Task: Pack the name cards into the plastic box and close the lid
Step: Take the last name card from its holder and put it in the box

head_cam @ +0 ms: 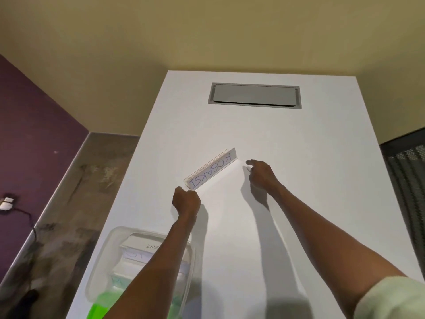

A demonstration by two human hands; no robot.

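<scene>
A name card [211, 169] reading KOSAKSI in blue letters stands in a clear holder, lying diagonally in the middle of the white table [287, 203]. My left hand [185, 201] is at the card's near left end, fingers curled, touching or pinching its corner. My right hand [261, 173] hovers just right of the card's far end, fingers relaxed, holding nothing. The clear plastic box [110, 247] sits at the table's near left edge with several name cards inside, partly hidden by my left forearm. A green lid [101, 307] shows at its near side.
A grey recessed cable hatch [254, 96] sits at the table's far end. The floor and a purple wall lie to the left, with a cable and plug [7, 203]. A dark mesh chair back [407, 180] stands at the right edge.
</scene>
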